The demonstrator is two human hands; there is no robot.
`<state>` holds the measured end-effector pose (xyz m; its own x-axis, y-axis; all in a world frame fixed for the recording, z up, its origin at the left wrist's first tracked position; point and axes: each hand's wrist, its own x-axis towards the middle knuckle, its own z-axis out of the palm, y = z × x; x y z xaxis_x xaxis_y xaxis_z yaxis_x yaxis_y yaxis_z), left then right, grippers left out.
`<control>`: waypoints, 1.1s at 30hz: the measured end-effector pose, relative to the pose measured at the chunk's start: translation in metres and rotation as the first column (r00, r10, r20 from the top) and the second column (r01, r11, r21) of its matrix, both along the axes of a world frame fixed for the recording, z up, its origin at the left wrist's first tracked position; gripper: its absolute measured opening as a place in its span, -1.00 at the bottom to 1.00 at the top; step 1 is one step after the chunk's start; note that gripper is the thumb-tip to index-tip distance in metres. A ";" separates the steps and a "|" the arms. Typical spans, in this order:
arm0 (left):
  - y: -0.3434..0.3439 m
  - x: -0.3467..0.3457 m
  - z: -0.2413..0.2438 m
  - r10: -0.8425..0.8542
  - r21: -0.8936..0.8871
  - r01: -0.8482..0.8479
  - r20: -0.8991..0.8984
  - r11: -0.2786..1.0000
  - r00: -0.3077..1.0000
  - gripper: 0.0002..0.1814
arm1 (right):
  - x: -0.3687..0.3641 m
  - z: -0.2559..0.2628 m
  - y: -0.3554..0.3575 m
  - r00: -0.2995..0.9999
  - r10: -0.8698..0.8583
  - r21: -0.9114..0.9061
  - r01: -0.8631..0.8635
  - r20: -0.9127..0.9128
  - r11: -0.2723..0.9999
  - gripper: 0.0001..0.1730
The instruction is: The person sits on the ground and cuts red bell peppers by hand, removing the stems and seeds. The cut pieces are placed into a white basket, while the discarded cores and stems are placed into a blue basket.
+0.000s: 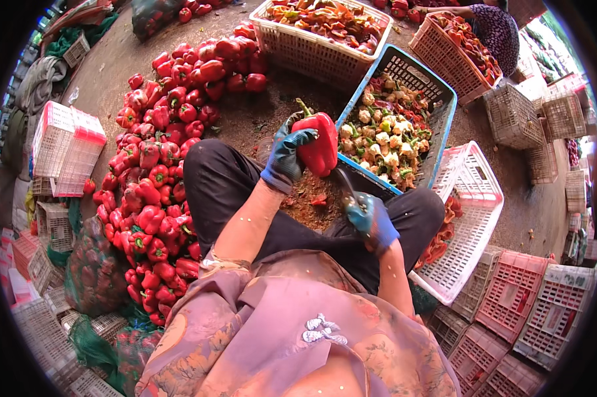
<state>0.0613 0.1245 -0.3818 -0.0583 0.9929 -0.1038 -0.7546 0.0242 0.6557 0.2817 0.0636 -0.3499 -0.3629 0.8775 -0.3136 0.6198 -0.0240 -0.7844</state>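
Observation:
A whole red bell pepper [319, 149] with a green stem rests in my gloved left hand [286, 156], stem end up. My right hand [370, 218], in a blue glove, grips a knife [345, 183] whose blade points up towards the pepper's lower end. Whether the blade touches the pepper is hard to tell. Just beyond my right knee stands a blue-rimmed crate [396, 54] holding cut pepper cores [390, 141] with stems and seeds. To my right a white and pink crate [457, 258] leans, with cut red pepper pieces [445, 228] in it.
A long heap of red peppers [149, 198] lies along my left. Ahead stands a pale crate [313, 54] of cut peppers, with another filled crate [454, 54] beside a seated person [497, 34]. Stacked crates [514, 295] and mesh sacks [92, 268] flank me.

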 end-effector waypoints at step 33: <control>-0.044 0.055 0.018 -0.420 -0.039 0.419 -0.113 0.907 0.900 -0.35 | 0.003 0.027 0.006 0.383 -0.291 -0.233 0.191 -0.877 0.954 -0.07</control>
